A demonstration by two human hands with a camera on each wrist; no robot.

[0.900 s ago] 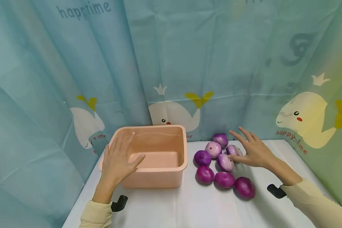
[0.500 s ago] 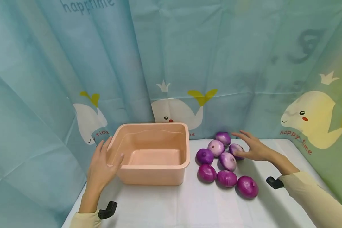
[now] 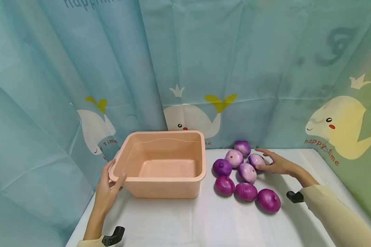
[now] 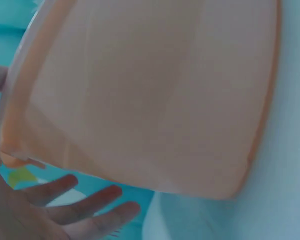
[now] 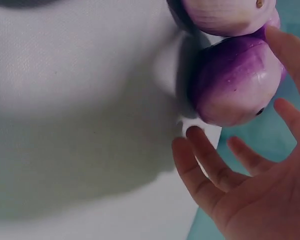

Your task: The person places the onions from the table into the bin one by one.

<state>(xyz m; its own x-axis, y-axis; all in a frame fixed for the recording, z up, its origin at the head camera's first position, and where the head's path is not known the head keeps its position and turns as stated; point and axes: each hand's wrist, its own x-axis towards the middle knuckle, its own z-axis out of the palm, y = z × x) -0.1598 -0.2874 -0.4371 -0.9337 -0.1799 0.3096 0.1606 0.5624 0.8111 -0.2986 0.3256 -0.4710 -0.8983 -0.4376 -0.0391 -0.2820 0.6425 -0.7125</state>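
A peach plastic basin [image 3: 164,188] stands at the left of the table. My left hand [image 3: 106,192] is at its near left corner, thumb and index finger at the rim; in the left wrist view the other fingers [image 4: 92,207] spread out below the basin wall. Several purple onions [image 3: 246,191] lie grouped right of the basin. My right hand [image 3: 279,164] reaches in from the right beside a pale purple onion [image 3: 256,161]. In the right wrist view its fingers are spread around this onion [image 5: 235,82], with a gap below it; whether the thumb touches is unclear.
A white cloth covers the table [image 3: 185,223]. Behind and at both sides hangs a blue-green curtain [image 3: 250,68] printed with whales, close to the basin's back and the farthest onion [image 3: 242,148].
My left hand has come from over the basin, out to its left, and onto the corner rim. My right hand has lowered toward the pale onion. The onions and basin keep their places.
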